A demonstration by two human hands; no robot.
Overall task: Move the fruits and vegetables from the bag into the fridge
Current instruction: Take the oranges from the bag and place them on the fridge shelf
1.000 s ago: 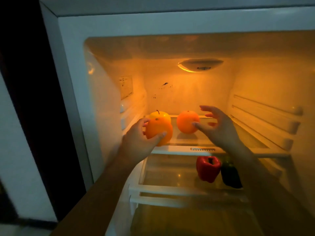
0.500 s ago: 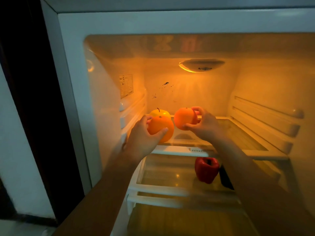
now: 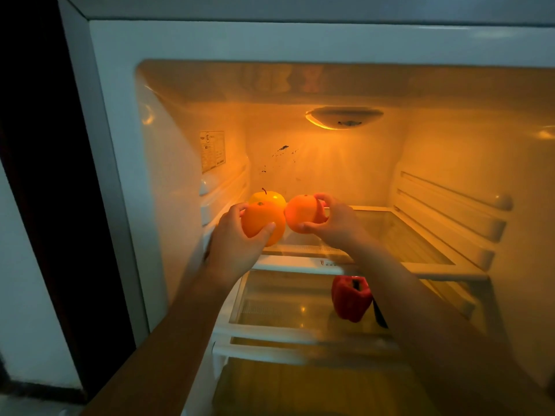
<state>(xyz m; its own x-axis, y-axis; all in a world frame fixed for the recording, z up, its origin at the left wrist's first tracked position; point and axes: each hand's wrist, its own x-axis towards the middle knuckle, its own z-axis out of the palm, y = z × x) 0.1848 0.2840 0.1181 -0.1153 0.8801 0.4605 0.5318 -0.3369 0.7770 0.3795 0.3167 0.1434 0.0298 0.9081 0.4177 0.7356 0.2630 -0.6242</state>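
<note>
Both my hands are inside the open fridge, over the left end of the upper glass shelf. My left hand grips an orange from the left. My right hand holds a second orange, fingers curled round its right side. The two oranges nearly touch. Behind them, a yellow apple with a stem sits at the shelf's back left. A red bell pepper lies on the lower shelf, with a dark vegetable mostly hidden behind my right forearm. The bag is out of view.
The fridge lamp glows at the top of the back wall. Shelf rails line the right wall. The right part of the upper shelf and the left part of the lower glass shelf are bare. A crisper cover lies below.
My right hand closed round the right orange and shifted it left toward the one in my left hand. My left hand stayed nearly still with its orange.
</note>
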